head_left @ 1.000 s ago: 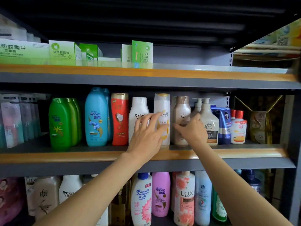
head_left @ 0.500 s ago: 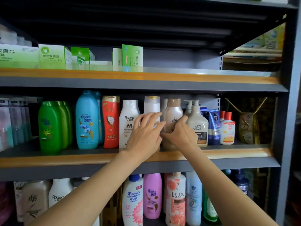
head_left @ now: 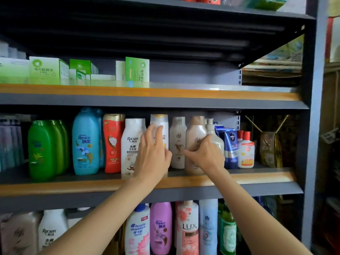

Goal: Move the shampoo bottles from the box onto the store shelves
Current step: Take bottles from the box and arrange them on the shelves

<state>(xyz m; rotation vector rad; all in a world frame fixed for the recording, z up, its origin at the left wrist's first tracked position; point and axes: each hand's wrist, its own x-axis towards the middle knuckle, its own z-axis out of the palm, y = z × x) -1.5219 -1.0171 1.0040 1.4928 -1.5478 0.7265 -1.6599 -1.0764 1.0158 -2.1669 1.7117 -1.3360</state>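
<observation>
Beige bottle point(head_left: 195, 137): upright on the middle shelf point(head_left: 257, 178), near its front edge, brown cap up; lower half hidden behind the right hand.
Right hand point(head_left: 207, 155): fingers curled round the beige bottle's lower body, thumb side toward the left; gripping it.
Pale twin bottle point(head_left: 177, 142): same shape, paler, standing just left of the beige bottle and slightly further back; whether the two touch is not clear.
White gold-capped bottle point(head_left: 159, 126): upright left of the pale twin, mostly covered by the left hand.
Left hand point(head_left: 153, 153): fingers straight and spread, flat against the front of the white gold-capped bottle; thumb low on the right, not wrapped round anything.
Racien bottle point(head_left: 132, 146): white, just left of the left hand, at the shelf front.
Further left on the same shelf: red bottle point(head_left: 112, 142), blue Rejoice bottle point(head_left: 85, 142), row of green bottles point(head_left: 42, 150).
Right of the beige bottle: pump bottle point(head_left: 213, 133) directly beside it, then blue Nivea tube point(head_left: 230, 146), then small white bottle with red cap point(head_left: 246, 150).
Upper shelf point(head_left: 202, 94): green and white cartons point(head_left: 137, 71) at left and centre.
Lower shelf: Head & Shoulders bottle point(head_left: 137, 230), pink bottle point(head_left: 161, 227), Lux bottle point(head_left: 188, 229), all upright, partly cut off by the frame.
Image quality: slight motion blur on both hands.
</observation>
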